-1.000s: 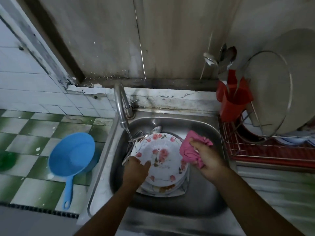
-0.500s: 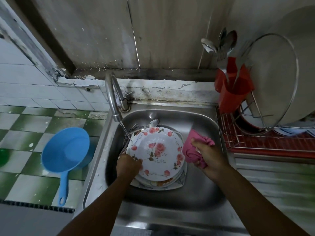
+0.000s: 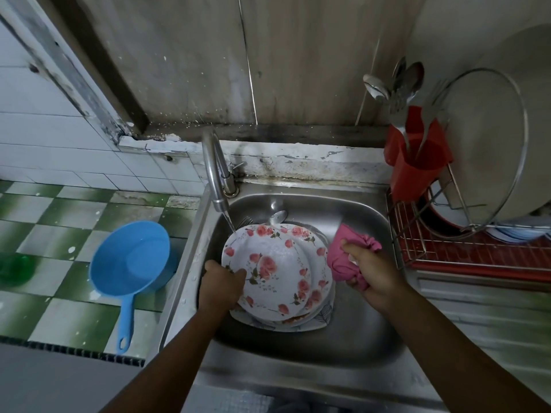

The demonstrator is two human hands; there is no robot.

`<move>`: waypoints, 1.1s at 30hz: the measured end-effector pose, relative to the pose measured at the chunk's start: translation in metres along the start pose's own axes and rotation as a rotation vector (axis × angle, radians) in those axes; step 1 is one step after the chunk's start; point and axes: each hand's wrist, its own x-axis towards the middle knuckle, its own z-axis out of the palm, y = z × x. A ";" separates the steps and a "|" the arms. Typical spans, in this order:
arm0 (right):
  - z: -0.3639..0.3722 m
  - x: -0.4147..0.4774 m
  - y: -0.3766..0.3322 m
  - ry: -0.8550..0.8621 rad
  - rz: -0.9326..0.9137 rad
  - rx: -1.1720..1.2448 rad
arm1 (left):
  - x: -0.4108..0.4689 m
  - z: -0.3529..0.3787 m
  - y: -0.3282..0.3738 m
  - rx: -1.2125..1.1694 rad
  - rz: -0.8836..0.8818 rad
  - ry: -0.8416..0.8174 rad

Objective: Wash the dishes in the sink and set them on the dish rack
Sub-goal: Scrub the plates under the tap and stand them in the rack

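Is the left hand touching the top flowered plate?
Touching. Head view: the left hand grips the top flowered plate at its rim, thumb over its face.

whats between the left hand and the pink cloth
In the head view, the flowered plate the left hand grips and the stacked plates under it, reaching nearly to the pink cloth.

Two arms in view, entering from the bottom edge.
- left hand (image 3: pixel 222 289): bare, wet sheen at the knuckles.
- right hand (image 3: pixel 374 274): bare.
- left forearm (image 3: pixel 168 362) and right forearm (image 3: pixel 454 350): bare skin behind each wrist, slender, soft-focused toward the elbow.
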 end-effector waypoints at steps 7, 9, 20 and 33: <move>0.017 -0.008 -0.008 0.032 -0.004 -0.005 | -0.021 -0.010 0.022 -0.294 0.148 -0.196; 0.020 -0.011 -0.012 0.045 0.001 -0.002 | -0.026 -0.003 0.032 -0.307 0.198 -0.235; 0.022 -0.027 -0.065 0.077 -0.163 -0.022 | -0.078 -0.024 0.119 -0.324 0.543 -0.207; 0.038 -0.038 -0.098 0.122 -0.288 -0.071 | -0.064 -0.018 0.118 -0.062 0.811 -0.118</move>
